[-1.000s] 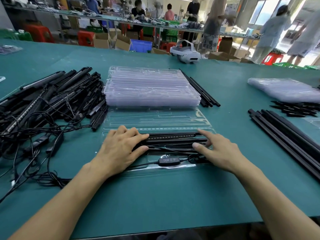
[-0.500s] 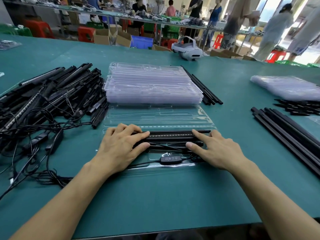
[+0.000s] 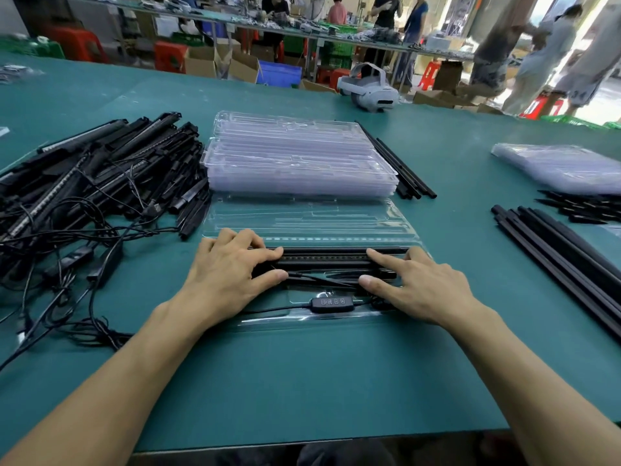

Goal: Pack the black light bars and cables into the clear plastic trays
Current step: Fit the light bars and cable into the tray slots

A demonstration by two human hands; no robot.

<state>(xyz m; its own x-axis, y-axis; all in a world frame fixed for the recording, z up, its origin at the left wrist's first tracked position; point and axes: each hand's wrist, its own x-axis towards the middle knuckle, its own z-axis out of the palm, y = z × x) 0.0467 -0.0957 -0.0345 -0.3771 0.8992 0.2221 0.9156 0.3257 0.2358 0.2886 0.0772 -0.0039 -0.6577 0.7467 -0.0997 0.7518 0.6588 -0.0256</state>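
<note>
light: bright and even; daylight blows out far beyond the right hand point(image 3: 420, 290)
glare: pale sheen on clear trays point(image 3: 302, 163) past the left hand point(image 3: 228, 280)
shadows: faint, soft
blur: far people point(image 3: 537, 62) smeared
edges: table point(image 3: 302, 381) bows

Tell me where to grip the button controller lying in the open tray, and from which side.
Pinch the button controller across its two long edges, coming from above. It lies flat, buttons up, long axis left to right, with cable leaving its ends, so the ends are likely poor holds.
</note>
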